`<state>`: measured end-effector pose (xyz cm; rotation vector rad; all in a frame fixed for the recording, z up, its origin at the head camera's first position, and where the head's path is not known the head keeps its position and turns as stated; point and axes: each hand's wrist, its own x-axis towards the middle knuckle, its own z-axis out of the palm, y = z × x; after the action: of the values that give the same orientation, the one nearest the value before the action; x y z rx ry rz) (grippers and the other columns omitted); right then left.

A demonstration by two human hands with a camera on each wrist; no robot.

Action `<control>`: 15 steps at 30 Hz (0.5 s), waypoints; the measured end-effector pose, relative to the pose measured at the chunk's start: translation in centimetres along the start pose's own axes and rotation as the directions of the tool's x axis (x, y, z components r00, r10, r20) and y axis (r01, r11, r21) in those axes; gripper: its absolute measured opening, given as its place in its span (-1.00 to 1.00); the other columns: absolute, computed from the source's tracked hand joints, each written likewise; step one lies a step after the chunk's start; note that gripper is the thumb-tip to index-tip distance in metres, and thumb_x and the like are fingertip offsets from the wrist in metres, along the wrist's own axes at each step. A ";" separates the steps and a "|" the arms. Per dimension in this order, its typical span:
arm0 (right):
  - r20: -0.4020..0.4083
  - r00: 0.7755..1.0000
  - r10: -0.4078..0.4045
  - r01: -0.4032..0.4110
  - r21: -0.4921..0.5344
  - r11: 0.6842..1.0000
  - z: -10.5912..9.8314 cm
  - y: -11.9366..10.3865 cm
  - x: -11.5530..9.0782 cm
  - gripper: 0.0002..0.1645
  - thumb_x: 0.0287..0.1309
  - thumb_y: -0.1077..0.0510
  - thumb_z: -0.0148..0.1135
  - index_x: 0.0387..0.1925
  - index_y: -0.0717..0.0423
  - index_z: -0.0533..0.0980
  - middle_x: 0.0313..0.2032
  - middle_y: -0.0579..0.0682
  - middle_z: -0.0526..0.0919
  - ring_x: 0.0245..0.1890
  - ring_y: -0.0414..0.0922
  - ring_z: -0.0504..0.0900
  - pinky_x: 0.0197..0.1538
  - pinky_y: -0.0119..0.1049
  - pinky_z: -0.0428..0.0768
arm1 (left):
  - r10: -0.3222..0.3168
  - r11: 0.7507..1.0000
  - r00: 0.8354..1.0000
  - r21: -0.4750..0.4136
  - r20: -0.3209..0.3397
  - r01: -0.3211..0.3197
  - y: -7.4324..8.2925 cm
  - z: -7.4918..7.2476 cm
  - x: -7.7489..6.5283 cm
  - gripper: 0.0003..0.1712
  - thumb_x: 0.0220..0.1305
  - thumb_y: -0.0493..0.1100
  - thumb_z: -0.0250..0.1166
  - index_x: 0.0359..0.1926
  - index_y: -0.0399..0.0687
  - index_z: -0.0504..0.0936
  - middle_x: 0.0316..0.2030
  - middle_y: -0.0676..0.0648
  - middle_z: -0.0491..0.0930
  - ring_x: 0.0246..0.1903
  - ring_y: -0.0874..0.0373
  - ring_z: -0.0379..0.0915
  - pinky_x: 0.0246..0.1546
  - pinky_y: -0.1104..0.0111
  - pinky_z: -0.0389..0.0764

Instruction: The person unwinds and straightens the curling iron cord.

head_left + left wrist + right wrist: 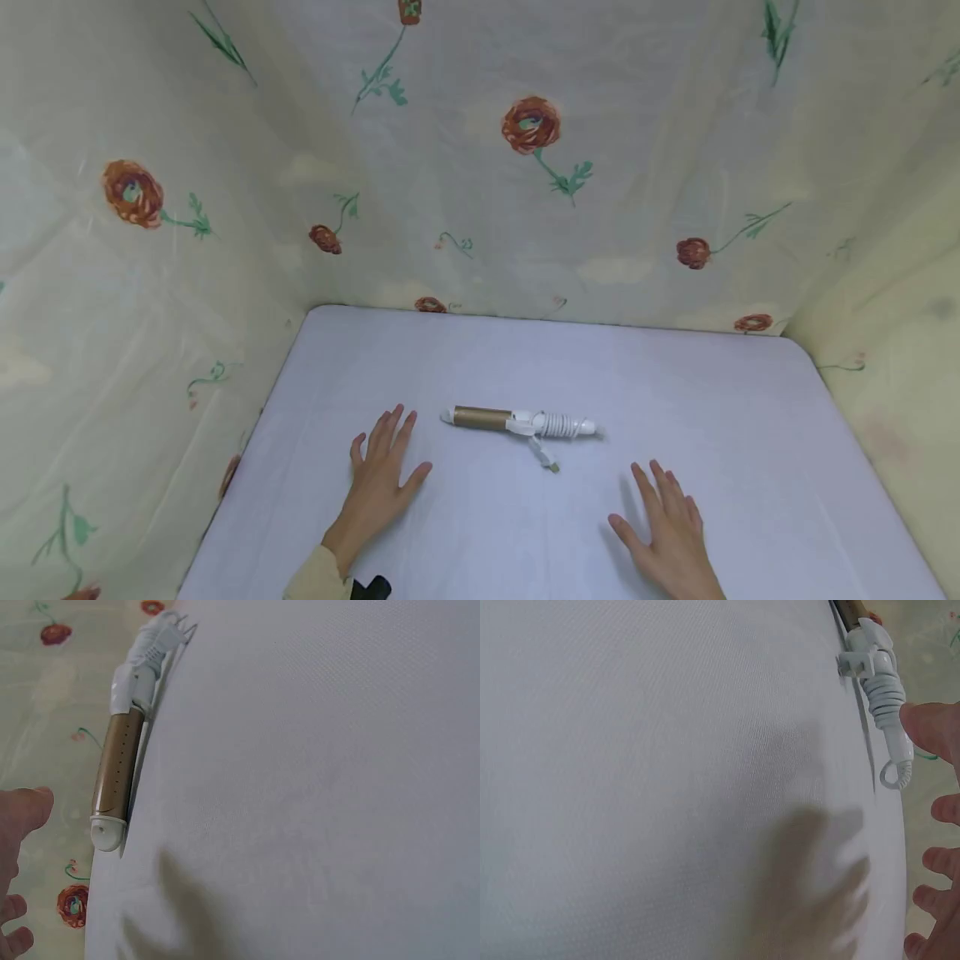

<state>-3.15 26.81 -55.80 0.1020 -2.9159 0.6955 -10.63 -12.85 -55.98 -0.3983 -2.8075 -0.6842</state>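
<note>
A curling iron (482,418) with a gold barrel and a white handle lies crosswise on the white-covered table. Its white cord (558,425) is wound round the handle, and the plug (545,456) sticks out toward the near side. To the left of the barrel, my left hand (378,479) is spread with its fingers pointing forward, apart from the iron. My right hand (671,533) hovers on the near right of the handle, fingers extended, its shadow on the cloth. In the right wrist view the thumb (930,731) overlaps the handle's edge. Neither hand holds anything.
White cloth (465,533) covers the table. Flower-printed sheeting (637,167) hangs behind it and along both sides. A pale sleeve (318,575) and a black strap piece (372,587) show at my left wrist.
</note>
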 end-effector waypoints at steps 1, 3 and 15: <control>-0.003 1.000 -0.004 0.004 -0.001 1.000 0.0 -0.1 0.1 -0.08 0.13 -0.18 0.24 0.40 0.06 0.12 0.37 0.35 0.10 0.33 0.38 0.05 0.18 0.43 -0.02 | 0.007 1.000 1.000 -0.002 -0.006 -0.007 0.1 0.3 0.3 -0.16 0.24 0.12 0.24 0.44 0.04 0.10 0.44 -0.12 0.05 0.42 -0.10 -0.09 0.18 -0.25 -0.09; -0.005 1.000 -0.008 0.008 -0.007 1.000 0.2 -0.3 0.3 -0.08 0.11 -0.18 0.25 0.40 0.06 0.13 0.37 0.35 0.12 0.32 0.38 0.07 0.16 0.43 0.01 | 0.023 1.000 1.000 0.001 -0.019 -0.023 0.4 0.9 0.9 -0.16 0.23 0.11 0.25 0.43 0.03 0.12 0.43 -0.13 0.08 0.41 -0.10 -0.06 0.18 -0.25 -0.07; 0.039 0.999 -0.019 0.019 -0.001 1.000 1.6 -2.2 0.5 -0.10 0.10 -0.13 0.28 0.37 0.09 0.16 0.36 0.31 0.15 0.31 0.37 0.10 0.13 0.41 0.07 | 0.083 0.997 0.996 0.002 0.043 -0.083 1.9 4.0 3.2 -0.16 0.22 0.12 0.25 0.44 0.07 0.11 0.44 -0.10 0.08 0.41 -0.08 -0.02 0.24 -0.21 -0.04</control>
<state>-3.62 24.16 -56.15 0.1442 -2.9490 0.6959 -13.61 -8.67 -57.77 -0.5315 -2.8135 -0.6602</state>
